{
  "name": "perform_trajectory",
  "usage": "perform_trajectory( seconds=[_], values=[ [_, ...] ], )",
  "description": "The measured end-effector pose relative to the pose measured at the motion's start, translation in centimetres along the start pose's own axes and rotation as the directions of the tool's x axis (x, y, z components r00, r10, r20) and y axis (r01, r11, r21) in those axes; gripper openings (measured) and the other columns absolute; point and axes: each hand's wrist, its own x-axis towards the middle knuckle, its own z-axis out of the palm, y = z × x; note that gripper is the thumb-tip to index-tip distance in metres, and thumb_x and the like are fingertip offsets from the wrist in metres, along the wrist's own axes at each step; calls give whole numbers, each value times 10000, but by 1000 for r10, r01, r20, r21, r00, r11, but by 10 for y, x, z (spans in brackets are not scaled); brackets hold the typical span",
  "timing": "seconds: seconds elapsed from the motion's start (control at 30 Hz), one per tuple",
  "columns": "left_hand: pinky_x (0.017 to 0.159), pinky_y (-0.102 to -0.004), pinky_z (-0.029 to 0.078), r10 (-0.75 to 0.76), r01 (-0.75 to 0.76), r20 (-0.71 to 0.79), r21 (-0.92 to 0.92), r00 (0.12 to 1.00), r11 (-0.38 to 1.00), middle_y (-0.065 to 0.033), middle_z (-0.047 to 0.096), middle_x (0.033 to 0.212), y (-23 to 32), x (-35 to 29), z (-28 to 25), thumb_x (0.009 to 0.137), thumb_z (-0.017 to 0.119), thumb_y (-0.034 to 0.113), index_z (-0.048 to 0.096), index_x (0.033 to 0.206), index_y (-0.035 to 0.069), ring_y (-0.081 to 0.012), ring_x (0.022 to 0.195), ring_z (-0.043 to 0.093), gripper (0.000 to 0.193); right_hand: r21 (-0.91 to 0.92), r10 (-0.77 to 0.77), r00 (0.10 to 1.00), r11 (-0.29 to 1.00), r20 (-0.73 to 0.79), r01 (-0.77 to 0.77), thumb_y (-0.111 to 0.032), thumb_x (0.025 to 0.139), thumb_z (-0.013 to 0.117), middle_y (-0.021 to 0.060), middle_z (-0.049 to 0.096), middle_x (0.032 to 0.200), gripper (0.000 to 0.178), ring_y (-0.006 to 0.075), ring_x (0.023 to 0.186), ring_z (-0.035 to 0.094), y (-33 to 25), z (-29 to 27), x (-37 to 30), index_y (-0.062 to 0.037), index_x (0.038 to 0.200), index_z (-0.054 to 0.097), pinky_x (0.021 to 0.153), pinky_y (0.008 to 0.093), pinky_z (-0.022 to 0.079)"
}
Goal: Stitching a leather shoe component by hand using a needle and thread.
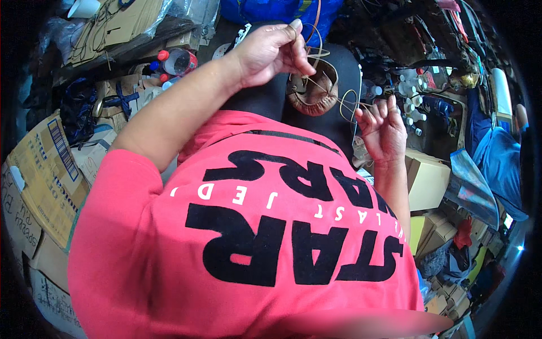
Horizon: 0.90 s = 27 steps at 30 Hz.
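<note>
A brown leather piece with a gathered, puckered edge, looking like the toe of a moccasin (316,100), rests on my dark-trousered lap. Thin tan cord (340,101) runs across its opening and loops out on both sides. Above its left edge, my left hand (274,53) has its fingers curled on the cord, the thumb pointing up. Off to the right, my right hand (384,129) pinches the other stretch of cord between bent fingers. Whether a needle is on the cord is too small to tell.
A blue bag (271,10) lies beyond my knees. Bottles with red caps (179,62) and cardboard (45,164) crowd the left. White-capped bottles (409,90), a cardboard box (427,179) and blue cloth (499,161) are at the right.
</note>
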Motion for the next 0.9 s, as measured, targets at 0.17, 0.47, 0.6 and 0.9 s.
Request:
perform_trajectory(
  seconds=[0.17,0.47,0.6,0.9],
  values=[
    [720,-221,482,-104,164,-129,856,986,491,-53,643,1025,53,-33,-35,917,532,304,639,1098,92,-139,799,630,299,-478,-11,972,872,-233,-105,-380,935,499,105,620,997,383,228,935,600,-32,-63,-10,-27,1044,601,892,376,450],
    [864,-275,435,572,-301,265,953,776,-34,-45,588,964,46,-64,-69,754,688,86,652,999,53,-161,961,565,251,-975,-268,963,202,40,96,-163,853,650,-19,547,801,385,59,711,493,-80,8,3,-54,1212,562,678,223,423],
    [746,-366,490,247,-510,542,840,803,-185,-109,569,948,-8,-48,-20,704,730,191,640,955,82,-295,862,594,288,-983,64,981,-26,182,184,-223,819,688,-25,500,652,313,66,584,451,-38,71,37,-60,1077,619,512,251,373],
    [742,-336,453,42,-493,676,578,736,-651,-37,593,975,-48,-17,-8,680,702,259,634,862,130,-184,826,621,234,-992,191,981,-122,-18,5,-230,817,693,3,598,679,235,61,653,491,-9,47,40,-1,824,643,590,258,429]
  ],
)
